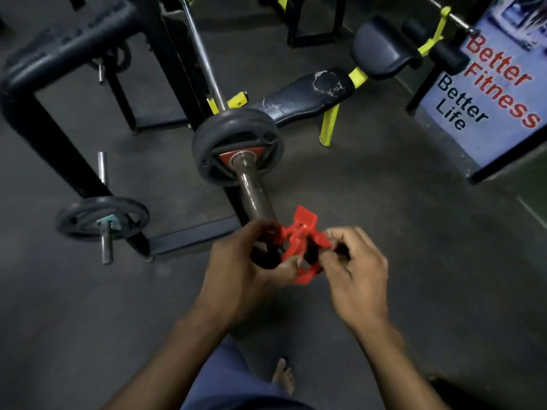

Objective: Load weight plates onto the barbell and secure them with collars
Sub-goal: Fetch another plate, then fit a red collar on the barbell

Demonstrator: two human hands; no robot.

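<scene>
One barbell [254, 190] carries two stacked plates [236, 143] at centre. One red collar [299, 247] sits between two hands at six o'clock. One spare plate [102, 217] hangs at nine o'clock.

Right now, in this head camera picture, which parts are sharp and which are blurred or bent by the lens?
Head view: dim light; the black weight plates on the steel barbell sleeve are fairly sharp; the red plastic clamp collar, the left hand and the right hand are motion-blurred; the wide lens curves the black rack frame and tilts the blue "Better Fitness" sign.
</scene>
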